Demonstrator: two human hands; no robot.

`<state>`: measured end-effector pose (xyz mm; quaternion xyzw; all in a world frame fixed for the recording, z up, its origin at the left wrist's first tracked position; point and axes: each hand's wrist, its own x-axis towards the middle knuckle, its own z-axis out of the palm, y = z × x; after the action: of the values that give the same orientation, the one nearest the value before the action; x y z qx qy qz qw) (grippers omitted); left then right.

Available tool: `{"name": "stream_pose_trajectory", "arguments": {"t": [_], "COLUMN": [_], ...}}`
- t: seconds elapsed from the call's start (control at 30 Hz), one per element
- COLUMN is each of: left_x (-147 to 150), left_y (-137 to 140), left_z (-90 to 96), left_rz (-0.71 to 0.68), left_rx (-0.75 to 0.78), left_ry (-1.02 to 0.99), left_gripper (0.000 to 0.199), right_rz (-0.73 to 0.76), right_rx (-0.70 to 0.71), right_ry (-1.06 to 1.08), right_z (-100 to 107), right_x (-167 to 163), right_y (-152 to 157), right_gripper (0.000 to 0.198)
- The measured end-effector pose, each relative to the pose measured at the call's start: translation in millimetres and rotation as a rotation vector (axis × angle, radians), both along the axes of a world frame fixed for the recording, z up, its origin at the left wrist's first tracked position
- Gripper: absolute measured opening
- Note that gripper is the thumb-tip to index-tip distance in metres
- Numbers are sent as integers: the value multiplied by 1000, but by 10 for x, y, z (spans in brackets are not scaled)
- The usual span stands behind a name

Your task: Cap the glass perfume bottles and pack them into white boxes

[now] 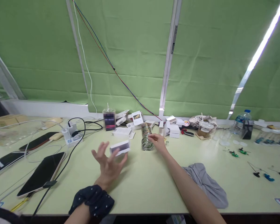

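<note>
My left hand (108, 166), a dark polka-dot scrunchie (93, 199) at its wrist, is at the middle left with a small open white box (120, 147) between index finger and thumb. The other fingers are spread, and the box tilts so its grey inside shows. At the centre, my right hand (158, 142) has its fingertips pinched together against the right side of a shiny green, see-through cylinder (147, 143) that looks ringed like a stack. What those fingertips hold, if anything, is too small to make out. Small yellowish bits (166, 142) lie just beyond that hand.
White boxes (122, 132) are heaped behind, with more boxes (174, 130) further right. A grey cloth (205, 183) lies beside my right forearm. Left are a tablet (42, 174), phones, cables and a power strip (71, 135). Small green pieces (234, 154) and a water bottle (244, 119) are right.
</note>
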<state>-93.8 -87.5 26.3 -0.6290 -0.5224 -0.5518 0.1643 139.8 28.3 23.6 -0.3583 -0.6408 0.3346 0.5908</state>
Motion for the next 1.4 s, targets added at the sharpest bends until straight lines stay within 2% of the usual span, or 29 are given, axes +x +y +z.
{"name": "stream_pose_trajectory", "arguments": {"t": [0.07,0.1,0.17,0.2,0.27,0.37,0.47,0.6,0.73,0.8,0.93,1.1,1.27,1.4], "left_x": [119,179,284,323,364,337,280,344,563,652,685,584,539,537], "left_y": [11,35,111,159,260,382,440,498,652,736,794,714,687,682], "left_z": [-64,-88,-100,-87,-36,40,62,51,55,59,53,58,88,52], "left_rz": [-169,-292,-466,-489,-413,-221,-157,-210,-396,-450,-440,-506,-545,-567], "left_rx": [-115,-213,-354,-374,-326,-246,-299,-447,-514,-515,-476,-526,-562,-528], "left_ry": [75,142,264,308,348,386,454,435,272,230,205,191,177,116], "left_gripper": [16,9,16,21,31,38,36,33,40,37,22,22,25,34], "right_rz": [-3,-3,1,2,3,1,-4,-5,28,66,141,185,227,272], "right_rx": [-5,-7,-14,-17,-24,-36,-51,-74,-101,-144,-286,-413,-437,-380], "right_ry": [8,12,20,24,32,35,41,57,108,165,277,278,250,196], "right_z": [14,18,20,19,14,10,7,4,29,48,69,85,138,181], "right_x": [-7,-11,-17,-20,-26,-34,-42,-57,-75,-83,-95,-102,-86,-64], "right_y": [-10,-13,-12,-11,-8,-5,0,2,-23,-45,-98,-172,-236,-285], "right_gripper": [20,20,21,22,22,21,21,22,25,28,34,34,29,26]}}
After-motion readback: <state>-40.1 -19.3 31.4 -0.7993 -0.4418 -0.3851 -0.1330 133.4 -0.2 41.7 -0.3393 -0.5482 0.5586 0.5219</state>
